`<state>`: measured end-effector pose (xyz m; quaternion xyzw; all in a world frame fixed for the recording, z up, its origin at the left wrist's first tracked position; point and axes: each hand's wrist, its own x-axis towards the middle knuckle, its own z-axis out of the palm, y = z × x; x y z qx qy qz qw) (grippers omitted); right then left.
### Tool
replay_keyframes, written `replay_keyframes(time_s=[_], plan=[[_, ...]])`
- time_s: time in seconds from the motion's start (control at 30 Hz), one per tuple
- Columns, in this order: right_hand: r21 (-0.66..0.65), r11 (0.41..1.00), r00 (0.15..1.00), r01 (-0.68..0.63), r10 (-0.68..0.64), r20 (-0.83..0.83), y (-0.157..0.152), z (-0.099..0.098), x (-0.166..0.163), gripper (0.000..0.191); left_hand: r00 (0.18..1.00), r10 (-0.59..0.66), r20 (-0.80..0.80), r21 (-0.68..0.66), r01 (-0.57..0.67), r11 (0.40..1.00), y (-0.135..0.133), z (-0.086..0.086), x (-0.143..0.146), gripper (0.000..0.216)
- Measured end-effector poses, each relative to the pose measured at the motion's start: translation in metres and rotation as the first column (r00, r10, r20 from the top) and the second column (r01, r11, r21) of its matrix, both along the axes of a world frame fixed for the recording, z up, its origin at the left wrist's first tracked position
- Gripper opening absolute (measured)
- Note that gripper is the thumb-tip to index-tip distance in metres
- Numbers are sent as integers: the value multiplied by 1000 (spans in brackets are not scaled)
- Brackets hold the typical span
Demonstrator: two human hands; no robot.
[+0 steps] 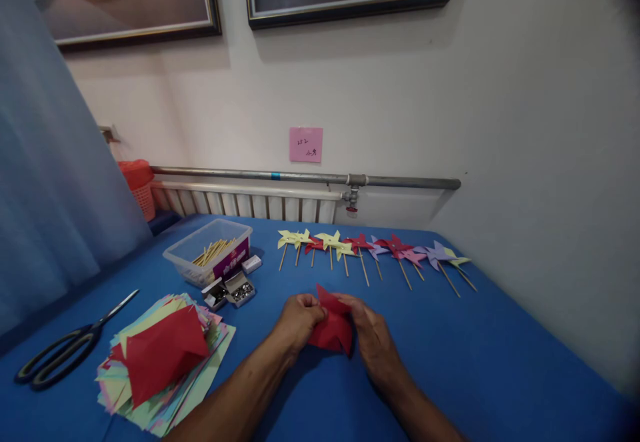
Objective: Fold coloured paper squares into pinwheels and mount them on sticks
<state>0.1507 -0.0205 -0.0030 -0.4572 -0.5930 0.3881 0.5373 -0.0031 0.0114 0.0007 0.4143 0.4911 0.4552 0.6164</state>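
Observation:
A red paper piece, partly folded like a pinwheel, is held between my two hands above the blue table. My left hand pinches it near the middle, thumb on top. Along its upper right edge, my right hand grips the paper with fingers bent; the fingertips are partly hidden. To the left lies a stack of coloured paper with a red sheet on top. Beyond my left hand sits an opened small box of metal pins, beside another small open box.
Finished pinwheels on sticks lie in a row at the back right. A clear plastic tub holds wooden sticks; a small white box stands beside it. Black-handled scissors lie far left. A radiator runs behind the table.

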Motion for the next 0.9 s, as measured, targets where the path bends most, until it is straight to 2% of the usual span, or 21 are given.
replay_keyframes(time_s=[0.13,0.3,0.43,0.53,0.63,0.7,0.77,0.83,0.9], plan=[[-98,995,993,-15,3,-121,5,-1,3,71,1000,1,8,-7,-1,1000,0,-1,0,23],[-157,984,967,-87,45,-251,11,-8,2,58,999,-44,25,-37,45,998,-2,4,-3,22],[-149,985,973,-83,47,-227,10,-6,2,58,990,-133,-37,-27,132,991,-5,5,-3,20],[-166,979,984,-115,89,-152,10,0,5,60,980,-148,-135,-4,149,989,-4,-2,-2,18],[-140,989,997,-57,64,45,9,6,7,36,967,-90,-240,74,110,991,-2,-12,-1,18],[8,998,961,57,-57,270,6,6,8,19,967,-85,-241,113,115,987,-1,-19,1,18],[197,975,865,101,-184,466,3,5,7,13,973,-103,-208,120,130,984,0,-23,2,19],[316,946,779,77,-255,573,-1,4,5,13,979,-105,-177,108,125,986,0,-24,3,20],[342,939,750,25,-244,614,-3,5,5,16,984,-101,-147,81,113,990,0,-21,2,19]])
